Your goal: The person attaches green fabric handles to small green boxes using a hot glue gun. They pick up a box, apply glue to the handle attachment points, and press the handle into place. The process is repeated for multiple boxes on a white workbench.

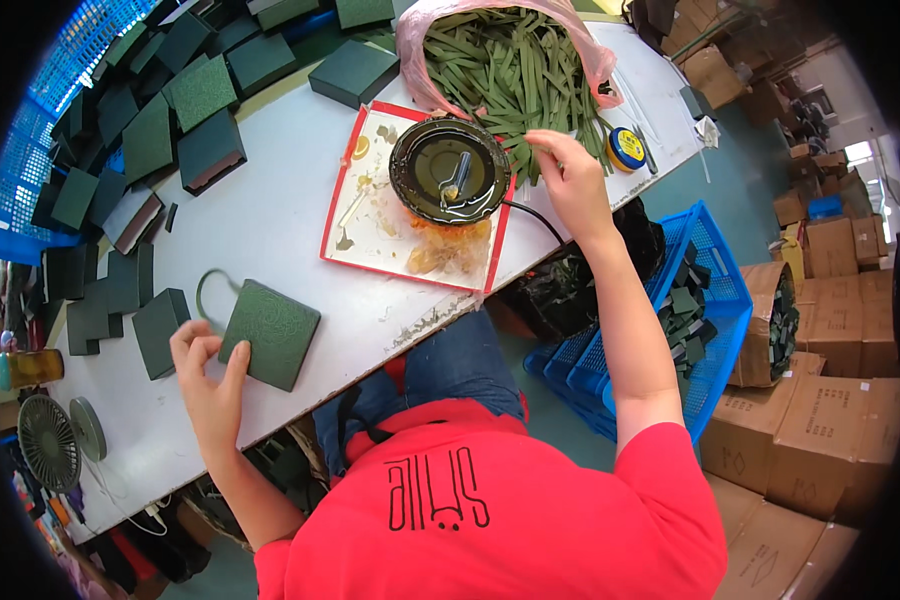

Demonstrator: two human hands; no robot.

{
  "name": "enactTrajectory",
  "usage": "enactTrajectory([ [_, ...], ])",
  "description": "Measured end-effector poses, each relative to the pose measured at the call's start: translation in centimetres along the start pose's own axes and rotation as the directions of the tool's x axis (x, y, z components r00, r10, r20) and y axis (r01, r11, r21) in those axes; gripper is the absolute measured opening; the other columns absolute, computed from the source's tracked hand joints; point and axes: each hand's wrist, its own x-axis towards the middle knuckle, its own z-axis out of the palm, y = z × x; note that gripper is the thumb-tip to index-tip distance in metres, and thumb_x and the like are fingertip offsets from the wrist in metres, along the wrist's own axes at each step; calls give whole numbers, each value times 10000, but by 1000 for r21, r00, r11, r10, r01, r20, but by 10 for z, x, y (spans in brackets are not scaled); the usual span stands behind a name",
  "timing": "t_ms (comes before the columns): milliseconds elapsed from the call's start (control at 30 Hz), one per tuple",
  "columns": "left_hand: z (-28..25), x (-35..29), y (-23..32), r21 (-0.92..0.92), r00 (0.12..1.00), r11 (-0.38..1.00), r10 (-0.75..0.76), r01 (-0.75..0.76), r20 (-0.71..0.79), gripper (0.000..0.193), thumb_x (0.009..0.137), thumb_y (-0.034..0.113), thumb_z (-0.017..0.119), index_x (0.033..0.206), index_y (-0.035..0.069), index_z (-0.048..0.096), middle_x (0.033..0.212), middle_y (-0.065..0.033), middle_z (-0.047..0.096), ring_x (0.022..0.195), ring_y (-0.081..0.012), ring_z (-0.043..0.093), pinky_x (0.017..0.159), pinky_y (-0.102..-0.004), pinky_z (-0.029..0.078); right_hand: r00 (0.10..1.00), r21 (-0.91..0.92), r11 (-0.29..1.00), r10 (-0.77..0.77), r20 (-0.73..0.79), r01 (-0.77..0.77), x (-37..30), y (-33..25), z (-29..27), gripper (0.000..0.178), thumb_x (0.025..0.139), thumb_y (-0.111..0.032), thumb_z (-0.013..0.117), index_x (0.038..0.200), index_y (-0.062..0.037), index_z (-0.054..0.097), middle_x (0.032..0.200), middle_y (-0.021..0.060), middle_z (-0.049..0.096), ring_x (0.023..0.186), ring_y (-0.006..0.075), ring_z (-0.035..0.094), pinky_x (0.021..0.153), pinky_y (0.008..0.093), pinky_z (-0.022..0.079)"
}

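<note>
A dark green square box [271, 334] with an embossed lid rests on the white table. My left hand [210, 372] grips its left edge, thumb on the lid. A thin green ribbon [210, 284] curls up by the box's upper left corner. My right hand [576, 188] is raised at the right edge of a heap of green ribbon strips [505, 75] in a pink plastic bag [425, 85]. Its thumb and fingers are pinched together; whatever may be between them is not distinguishable. A black round pot [406, 165] of amber liquid, with a brush [458, 175] in it, stands left of that hand.
Under the pot lies a stained red-rimmed board [345, 235]; a black cord [535, 215] runs off it. Many green boxes [202, 95] are piled at left. A yellow-and-blue round tin [626, 148] stands at right. Blue crates [715, 330] and cartons [820, 430] fill the floor right.
</note>
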Motion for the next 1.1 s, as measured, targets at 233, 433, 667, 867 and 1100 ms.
enactTrajectory([
  [233,0,0,36,216,842,828,538,-517,-48,380,714,-20,692,601,52,337,1508,-201,490,1496,-431,306,1194,-516,231,993,-138,986,-84,88,96,52,25,28,266,919,-33,580,1163,-24,686,1170,180,694,1060,374,663,919,417,533],
  [433,11,-4,58,87,837,858,464,-506,291,261,652,-37,742,810,37,548,1593,-221,350,1485,-441,300,1174,-499,269,977,-318,937,-83,195,142,57,38,30,212,919,-78,596,1095,-14,694,1028,178,693,969,378,665,857,459,535],
  [667,24,-6,57,364,896,837,293,-409,334,757,589,174,894,1292,162,611,1565,-163,376,1377,-379,399,1133,-563,268,989,14,990,143,-38,-142,39,2,-2,156,922,-56,651,1054,9,701,932,164,682,783,264,697,715,348,559],
  [867,25,-5,51,348,900,846,301,-405,316,793,614,268,901,1341,183,597,1487,-138,431,1387,-349,384,1169,-674,169,947,308,898,321,30,-314,-3,-32,-46,178,982,0,605,1132,50,687,982,66,674,818,124,681,762,260,563],
  [1100,25,-5,49,330,896,852,300,-407,328,764,650,288,893,1346,192,595,1480,-144,427,1388,-352,377,1156,-678,200,923,390,845,383,32,-365,-16,-42,-54,173,983,-19,629,1140,35,676,968,57,694,805,110,663,756,243,533],
])
